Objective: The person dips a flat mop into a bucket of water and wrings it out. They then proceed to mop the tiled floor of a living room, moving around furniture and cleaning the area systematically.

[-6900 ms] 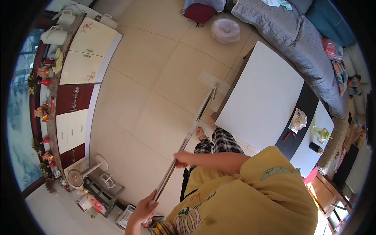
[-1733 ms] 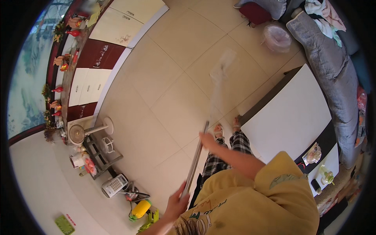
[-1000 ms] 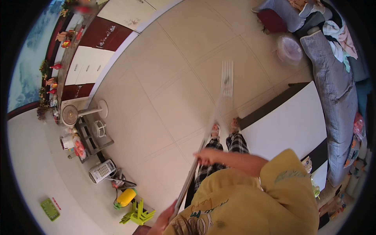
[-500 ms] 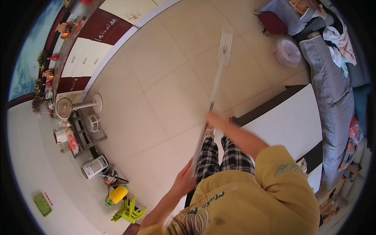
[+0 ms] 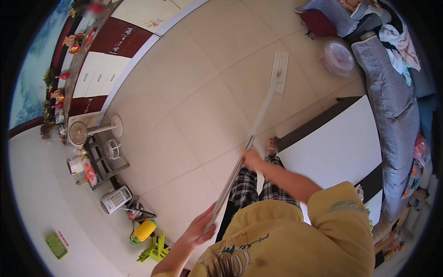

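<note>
A long metal mop handle runs from the lower middle up to a flat pale mop head resting on the beige tiled floor. My left hand grips the near end of the handle. My right hand grips the handle further up, just above my checked trousers. My yellow shirt fills the lower right.
A white table stands at my right, a grey sofa with clothes beyond it. A clear plastic container lies near the sofa. At left are a standing fan, a small rack, a white appliance, a yellow object and a cabinet wall.
The mop head slid across the floor, from under the table edge out into the open tiles toward the sofa side. Both hands stayed on the handle; my view swung.
</note>
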{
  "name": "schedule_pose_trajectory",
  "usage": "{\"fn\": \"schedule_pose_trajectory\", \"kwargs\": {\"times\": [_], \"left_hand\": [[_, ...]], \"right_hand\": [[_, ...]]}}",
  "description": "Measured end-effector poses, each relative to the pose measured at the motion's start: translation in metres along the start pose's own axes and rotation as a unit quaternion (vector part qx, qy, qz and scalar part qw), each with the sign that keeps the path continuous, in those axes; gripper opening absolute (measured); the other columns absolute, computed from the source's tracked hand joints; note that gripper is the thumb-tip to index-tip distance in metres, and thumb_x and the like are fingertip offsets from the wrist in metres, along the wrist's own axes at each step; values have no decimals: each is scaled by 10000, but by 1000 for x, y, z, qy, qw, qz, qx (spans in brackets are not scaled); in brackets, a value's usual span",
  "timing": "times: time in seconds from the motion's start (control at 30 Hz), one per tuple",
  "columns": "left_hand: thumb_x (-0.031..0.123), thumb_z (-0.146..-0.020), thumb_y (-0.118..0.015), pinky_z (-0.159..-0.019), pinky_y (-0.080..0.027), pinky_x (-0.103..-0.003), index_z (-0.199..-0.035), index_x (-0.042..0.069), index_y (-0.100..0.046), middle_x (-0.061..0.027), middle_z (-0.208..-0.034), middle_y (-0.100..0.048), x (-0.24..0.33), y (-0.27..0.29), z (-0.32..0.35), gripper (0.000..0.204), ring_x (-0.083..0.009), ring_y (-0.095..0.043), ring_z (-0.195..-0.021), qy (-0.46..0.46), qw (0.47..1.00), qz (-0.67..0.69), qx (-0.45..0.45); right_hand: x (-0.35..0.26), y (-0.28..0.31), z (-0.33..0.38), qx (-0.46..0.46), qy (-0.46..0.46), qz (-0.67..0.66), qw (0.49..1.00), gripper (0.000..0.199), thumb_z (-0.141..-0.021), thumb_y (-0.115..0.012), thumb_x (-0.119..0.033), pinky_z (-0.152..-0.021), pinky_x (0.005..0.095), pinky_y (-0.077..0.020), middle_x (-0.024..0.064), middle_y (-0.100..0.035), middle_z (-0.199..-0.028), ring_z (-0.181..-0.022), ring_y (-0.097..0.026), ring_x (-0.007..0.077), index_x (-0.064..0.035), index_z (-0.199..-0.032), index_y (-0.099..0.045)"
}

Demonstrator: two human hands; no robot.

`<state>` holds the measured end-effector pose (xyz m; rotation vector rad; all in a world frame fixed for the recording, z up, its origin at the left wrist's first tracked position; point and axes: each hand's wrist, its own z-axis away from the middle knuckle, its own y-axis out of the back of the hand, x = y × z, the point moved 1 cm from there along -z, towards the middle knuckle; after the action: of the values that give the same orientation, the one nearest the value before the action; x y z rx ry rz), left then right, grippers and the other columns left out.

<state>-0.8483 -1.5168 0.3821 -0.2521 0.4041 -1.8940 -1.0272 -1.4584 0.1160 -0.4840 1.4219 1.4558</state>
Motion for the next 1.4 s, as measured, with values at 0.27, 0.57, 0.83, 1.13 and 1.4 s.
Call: {"fn": "schedule_pose_trajectory", "kwargs": {"times": [0.27, 0.57, 0.83, 1.13, 1.4], "left_hand": [[185, -836, -377, -339, -265, -167, -1208, 122, -300, -46, -705, -460, 77, -85, -130, 385, -53, -302, -394, -162, 984, 27, -68], [215, -795, -460, -301, -259, -157, -1198, 185, -307, -38, -722, -440, -97, 65, 29, 432, -76, -329, -400, -151, 920, 352, 82], [215, -819, -417, -336, -303, -207, -1215, 230, -279, -58, -725, -449, -140, 33, 136, 420, -106, -374, -438, -62, 934, 166, 309], [179, -837, -395, -311, -271, -181, -1228, 259, -270, -12, -561, -404, -2, 36, 170, 418, -76, -325, -374, 79, 967, -100, 221], [163, -822, -404, -325, -242, -161, -1230, 191, -286, 21, -561, -350, 109, -60, 48, 426, -40, -276, -401, 118, 874, -458, 114]], "right_hand": [[146, 105, -152, 92, -212, -88, 969, 393, -772, -434, -335, -513, 367, -381, 108, -466, -497, -506, -486, 250, 10, -591, -485], [-78, -156, -39, -251, -66, -182, 949, 311, -756, -411, -275, -558, 382, -411, 152, -525, -575, -565, -526, 276, -14, -616, -510], [-187, -167, 63, -541, -395, -325, 668, 290, -688, -460, -277, -302, 239, -177, 13, -367, -414, -316, -273, 84, -81, -478, -425], [-172, -75, 23, -364, -439, -603, 559, 250, -705, -498, -273, -292, 205, -151, -29, -316, -424, -317, -218, 58, -93, -556, -411], [-52, 33, 23, -38, -467, -705, 533, 268, -690, -519, -288, -279, 190, -143, -29, -291, -422, -313, -191, 62, -89, -563, -392]]}}
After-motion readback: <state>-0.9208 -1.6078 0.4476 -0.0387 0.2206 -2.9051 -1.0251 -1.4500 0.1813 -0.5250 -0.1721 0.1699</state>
